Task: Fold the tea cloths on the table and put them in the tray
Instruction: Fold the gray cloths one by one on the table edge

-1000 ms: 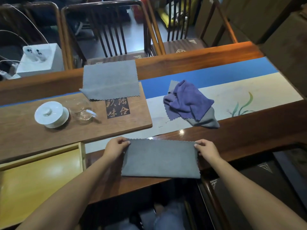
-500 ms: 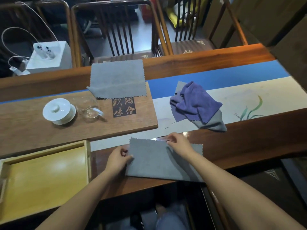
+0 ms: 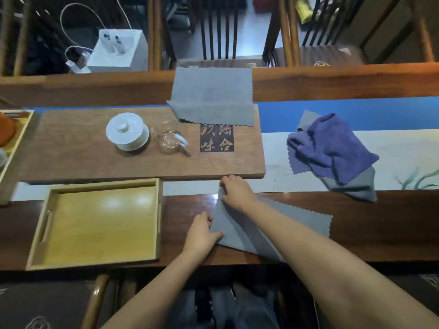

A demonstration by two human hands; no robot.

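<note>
Your right hand [image 3: 235,193] pinches far-left corner of grey tea cloth [image 3: 294,224], zigzag-edged, half folded on table [image 3: 380,229]; your left hand [image 3: 202,233] pinches near-left edge. Tray [image 3: 42,233] beside.

Both forearms are bare to past the elbow, no sleeves showing; left hand [image 3: 202,233] and right hand [image 3: 237,193] wear nothing.

A tea room, set for serving tea. A long dark wooden table [image 3: 356,233] carries a painted table runner [image 3: 392,143], a wooden tea board [image 3: 83,150] with carved characters, a white lidded gaiwan [image 3: 127,131], and a glass pitcher [image 3: 168,137]. Tea cloths [image 3: 332,148] lie nearby. Slat-backed wooden chairs [image 3: 218,27] line the far side.
</note>
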